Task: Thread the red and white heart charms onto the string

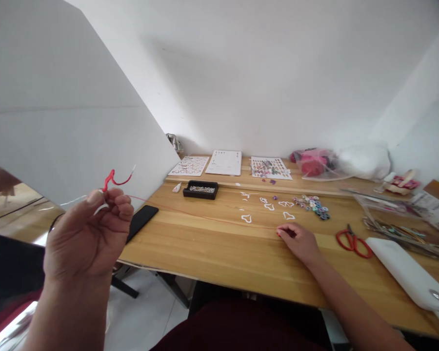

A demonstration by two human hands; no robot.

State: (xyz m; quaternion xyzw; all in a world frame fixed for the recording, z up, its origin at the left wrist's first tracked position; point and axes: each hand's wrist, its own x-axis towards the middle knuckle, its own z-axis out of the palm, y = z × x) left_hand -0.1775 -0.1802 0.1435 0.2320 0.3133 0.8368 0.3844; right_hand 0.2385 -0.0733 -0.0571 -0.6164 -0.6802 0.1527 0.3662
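Note:
Raised at the left, my left hand (95, 229) pinches a red-wrapped piece (109, 181) between thumb and fingers; a short red end with a white tip curls up from it. A thin red thread (197, 214) runs from there across the table to my right hand (296, 241). My right hand is closed in a pinch low over the wooden table (205, 248), with a bit of red at its fingertips. White cut-out shapes (246, 219) lie beyond it. Red-handled scissors (353, 242) rest to its right.
A black tray (200, 190) of small pieces, a dark phone (142, 223) and a bead pile (314, 204) are on the table. Printed sheets (224, 162) lie at the back. A long white device (411, 273) is at the right; a grey panel (69, 107) stands left.

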